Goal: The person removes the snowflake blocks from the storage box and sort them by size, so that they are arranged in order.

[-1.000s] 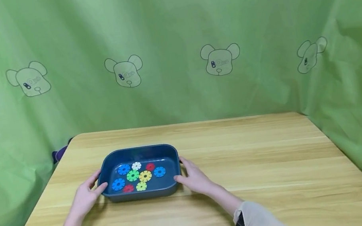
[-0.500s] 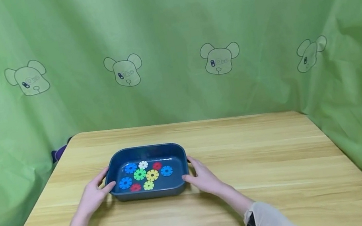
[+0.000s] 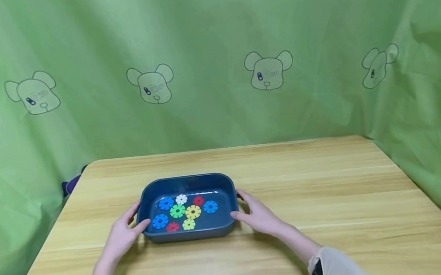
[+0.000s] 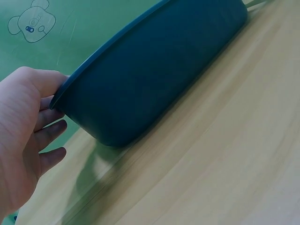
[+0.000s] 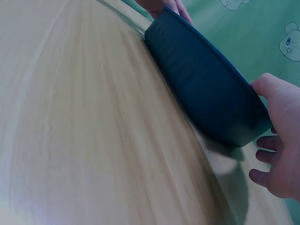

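A dark blue rectangular basin (image 3: pixel 195 235) with rounded corners stands left of the middle on the wooden table. Inside it lie several flat notched plastic discs, among them a yellow disc (image 3: pixel 193 211), a green disc (image 3: pixel 178 211) and a white disc (image 3: pixel 181 199). My left hand (image 3: pixel 124 234) grips the basin's left end, thumb over the rim and fingers beneath it. At the opposite end my right hand (image 3: pixel 259 214) holds the rim the same way. Both wrist views show the basin's outer wall (image 4: pixel 140 79), with the lower fingers of each hand hanging free beside it.
The wooden table (image 3: pixel 338 200) stretches to the right and toward the front. A green curtain (image 3: pixel 198 13) printed with bear heads hangs behind and along both sides. Something purple (image 3: pixel 72 185) shows at the table's back left corner.
The basin has shifted to the right across the table with both hands holding it. The discs inside have travelled along with it.
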